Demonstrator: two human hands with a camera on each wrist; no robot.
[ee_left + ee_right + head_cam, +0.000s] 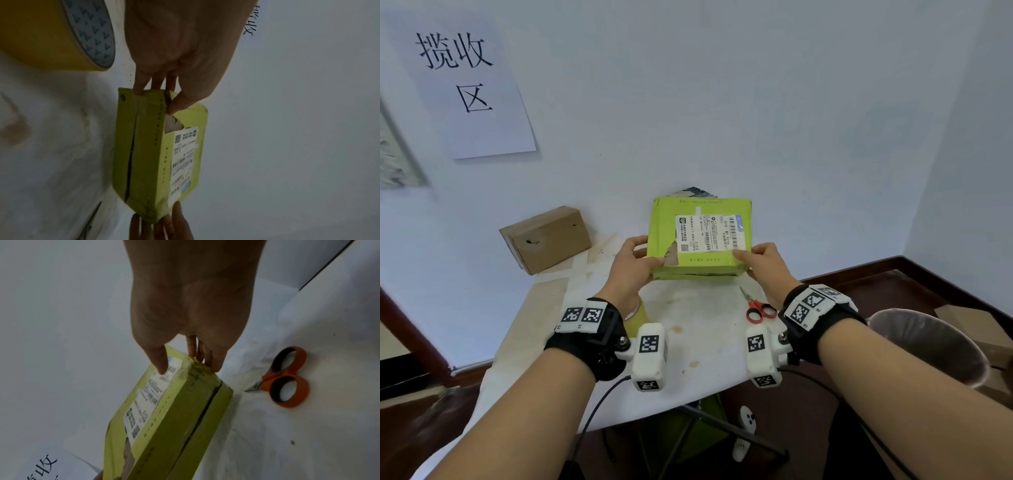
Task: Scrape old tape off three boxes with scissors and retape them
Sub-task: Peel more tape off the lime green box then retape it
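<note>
Green box (700, 236) betw. both hands, left grip (631, 263) & right grip (763, 263) each clamped on an end.

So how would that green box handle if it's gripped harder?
The green box probably dents easily: its face is torn and its side seam gapes. It seems light, since the left hand and right hand hold it by the ends.

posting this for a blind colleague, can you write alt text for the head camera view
Two bare hands hold a lime-green box tilted up above a stained white table, the left hand at its torn lower left corner and the right hand at its lower right. Red-handled scissors lie on the table beside the right wrist, and a brown cardboard box sits at the back left.
</note>
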